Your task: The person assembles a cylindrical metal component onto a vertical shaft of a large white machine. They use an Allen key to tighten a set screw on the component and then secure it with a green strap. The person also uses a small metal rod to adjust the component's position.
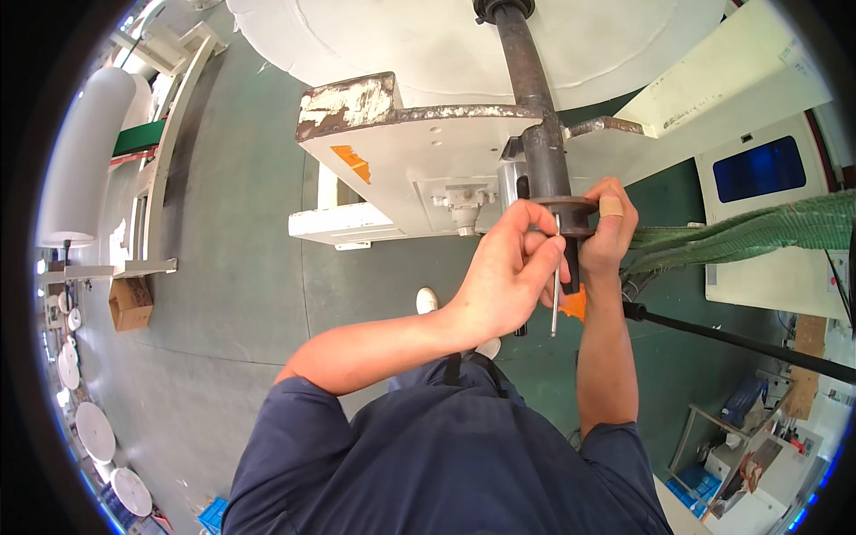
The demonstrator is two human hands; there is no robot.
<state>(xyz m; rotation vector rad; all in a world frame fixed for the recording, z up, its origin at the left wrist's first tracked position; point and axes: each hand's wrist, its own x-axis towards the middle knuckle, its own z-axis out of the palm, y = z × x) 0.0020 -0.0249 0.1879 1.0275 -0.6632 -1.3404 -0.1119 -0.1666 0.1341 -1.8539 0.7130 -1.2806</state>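
Note:
A dark steel shaft [546, 160] runs toward me from a big white roll [383, 49]. Near its end sits a round flanged collar [571, 207], and a narrower dark tip sticks out below. My right hand [613, 223] wraps the right side of this collar, a tan bandage on one finger. My left hand [513, 272] is closed in a pinch on a slim silver rod that looks like a hex key [555, 312], its upper part against the collar and its free end pointing toward me. Some left fingertips are hidden behind the collar and rod.
A chipped cream machine frame [357, 125] carries the shaft. Green webbing slings [767, 227] and a black bar [749, 341] extend to the right. A cabinet with a dark screen [760, 171] stands beyond. At left are a white roll on a rack [85, 152] and a cardboard box [131, 303].

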